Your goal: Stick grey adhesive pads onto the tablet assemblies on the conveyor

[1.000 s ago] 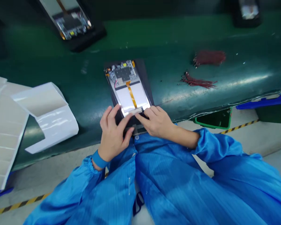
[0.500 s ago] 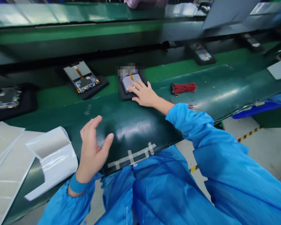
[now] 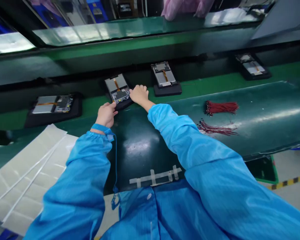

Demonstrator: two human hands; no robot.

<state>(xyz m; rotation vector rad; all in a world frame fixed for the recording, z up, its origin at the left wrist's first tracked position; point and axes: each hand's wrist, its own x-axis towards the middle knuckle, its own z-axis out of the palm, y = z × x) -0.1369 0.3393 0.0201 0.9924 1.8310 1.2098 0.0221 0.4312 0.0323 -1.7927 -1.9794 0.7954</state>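
Both my hands are on an opened tablet (image 3: 118, 87), which shows silver battery panels, an orange ribbon cable and a circuit board at its near end. It lies on a black pad (image 3: 126, 105). My left hand (image 3: 106, 114) pinches its near left corner between thumb and fingers. With fingers curled, my right hand (image 3: 139, 94) grips the right edge beside the circuit board; its fingertips are partly hidden. A blue wrist strap (image 3: 100, 127) with a hanging cord circles my left wrist.
Other opened tablets rest on black pads along the green strip: a left one (image 3: 51, 104), a near right one (image 3: 164, 75) and a far right one (image 3: 253, 66). Red wire bundles (image 3: 222, 107) lie on the green mat (image 3: 140, 143). Pale label sheets (image 3: 27, 173) are at left.
My right hand has left the tablet on the right and moved to the one left of it. My left hand, open in the air before, has come forward and closed on that same tablet.
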